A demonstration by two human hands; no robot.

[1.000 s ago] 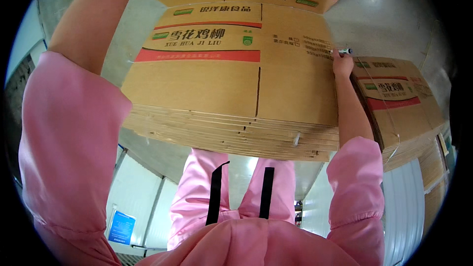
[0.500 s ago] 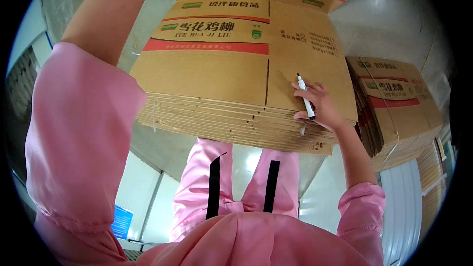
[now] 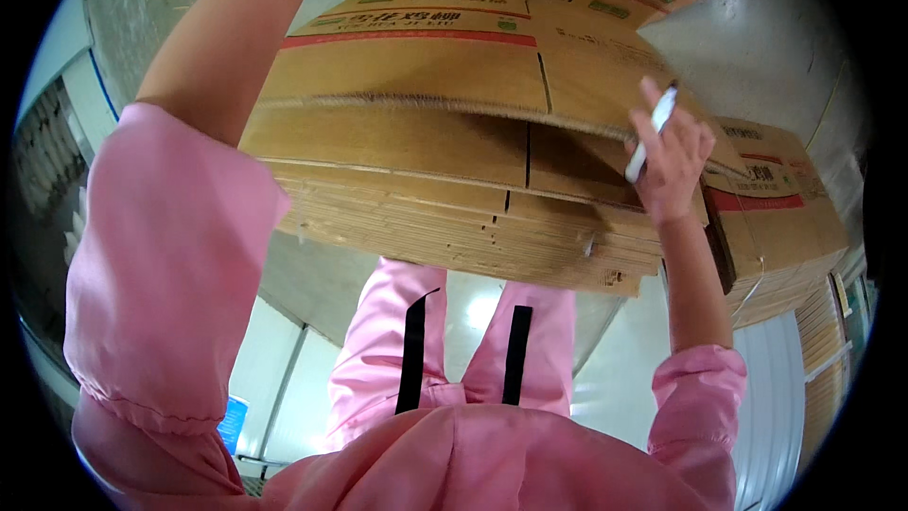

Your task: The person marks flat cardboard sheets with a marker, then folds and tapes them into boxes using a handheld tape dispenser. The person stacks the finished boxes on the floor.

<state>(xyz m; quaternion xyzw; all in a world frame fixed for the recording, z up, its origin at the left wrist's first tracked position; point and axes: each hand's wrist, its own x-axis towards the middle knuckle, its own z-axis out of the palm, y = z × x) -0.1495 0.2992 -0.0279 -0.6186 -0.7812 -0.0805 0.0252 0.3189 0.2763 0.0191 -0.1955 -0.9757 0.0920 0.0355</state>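
Flattened carton [image 3: 407, 71] is only partly raised, near edge above the stack [image 3: 445, 237]; right hand [image 3: 673, 166] pinches a marker [image 3: 653, 135]; left fingers unseen.

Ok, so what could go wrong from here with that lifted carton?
The white marker is in the right hand, right beside the raised edge of the top flattened carton, so it might slip or leave a stray mark. That edge stands clear of the stack of flattened cartons, with the hand near its right end, so it could sag or drop back. Bare fingers there might get scraped.
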